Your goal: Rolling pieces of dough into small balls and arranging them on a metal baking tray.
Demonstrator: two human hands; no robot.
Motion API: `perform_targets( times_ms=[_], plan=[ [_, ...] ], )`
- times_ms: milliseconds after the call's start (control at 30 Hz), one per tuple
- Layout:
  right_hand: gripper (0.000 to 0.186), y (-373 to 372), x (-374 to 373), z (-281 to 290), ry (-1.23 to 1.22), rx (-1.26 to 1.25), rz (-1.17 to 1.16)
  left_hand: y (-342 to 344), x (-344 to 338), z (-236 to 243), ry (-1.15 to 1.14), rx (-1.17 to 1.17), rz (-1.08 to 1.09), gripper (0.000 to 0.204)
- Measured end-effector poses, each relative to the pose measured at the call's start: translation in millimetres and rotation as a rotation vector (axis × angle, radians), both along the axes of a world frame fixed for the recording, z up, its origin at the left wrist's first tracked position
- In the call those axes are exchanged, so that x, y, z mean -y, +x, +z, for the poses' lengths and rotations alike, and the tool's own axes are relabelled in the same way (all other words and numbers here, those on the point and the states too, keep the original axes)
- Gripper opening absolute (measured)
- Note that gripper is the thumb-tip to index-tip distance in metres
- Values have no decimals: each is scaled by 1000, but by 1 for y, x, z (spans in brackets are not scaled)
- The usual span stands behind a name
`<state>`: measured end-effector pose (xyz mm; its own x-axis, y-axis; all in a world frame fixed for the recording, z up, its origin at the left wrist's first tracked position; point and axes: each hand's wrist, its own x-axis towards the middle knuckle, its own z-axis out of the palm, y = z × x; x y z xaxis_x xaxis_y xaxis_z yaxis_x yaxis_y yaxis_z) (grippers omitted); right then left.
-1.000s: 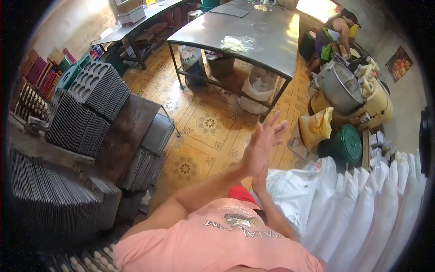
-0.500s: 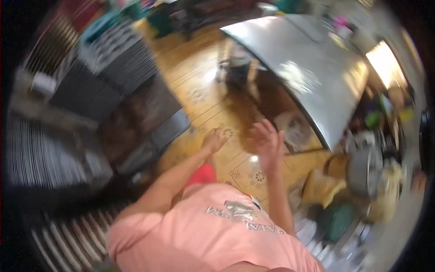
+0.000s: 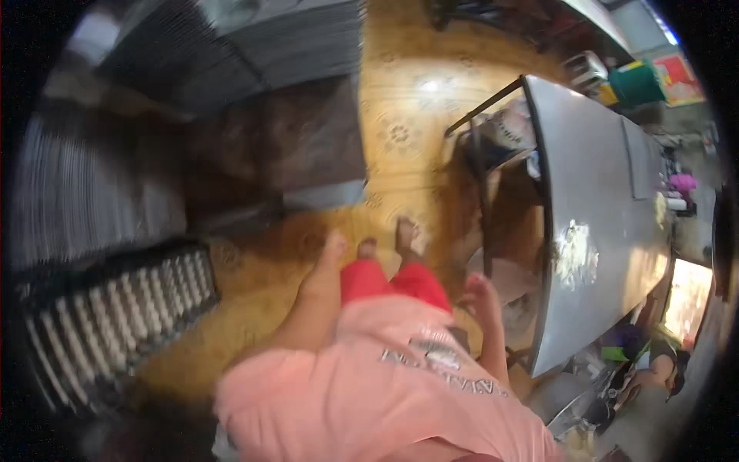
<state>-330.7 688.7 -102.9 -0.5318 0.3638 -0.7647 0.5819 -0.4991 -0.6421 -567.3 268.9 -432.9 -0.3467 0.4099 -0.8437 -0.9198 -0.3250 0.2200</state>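
L hand (image 3: pixel 334 247) & R hand (image 3: pixel 481 296) now apart; close tog. prev.

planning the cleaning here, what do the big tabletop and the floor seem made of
The tabletop looks like smooth metal, perhaps stainless steel: grey with bright reflections. The floor seems glossy, its flower patterns and glare suggesting ceramic tile, though vinyl is possible.
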Motion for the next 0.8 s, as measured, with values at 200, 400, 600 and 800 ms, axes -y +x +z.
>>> perform_targets(
  times_ms=[200,400,600,800],
  plan=[
    [44,57,-105,-72,350,374,468,-93,-56,-122,146,-81,483,31],
    [40,127,-163,-46,398,563,368,-146,-113,-144,1231,1599,1471,52],
    [42,88,-175,-30,285,627,299,-173,-136,-117,2965,2730,1933,59],
    [44,69,-175,-23,356,514,326,-176,-134,-100,2922,2535,2531,61]
  ],
)
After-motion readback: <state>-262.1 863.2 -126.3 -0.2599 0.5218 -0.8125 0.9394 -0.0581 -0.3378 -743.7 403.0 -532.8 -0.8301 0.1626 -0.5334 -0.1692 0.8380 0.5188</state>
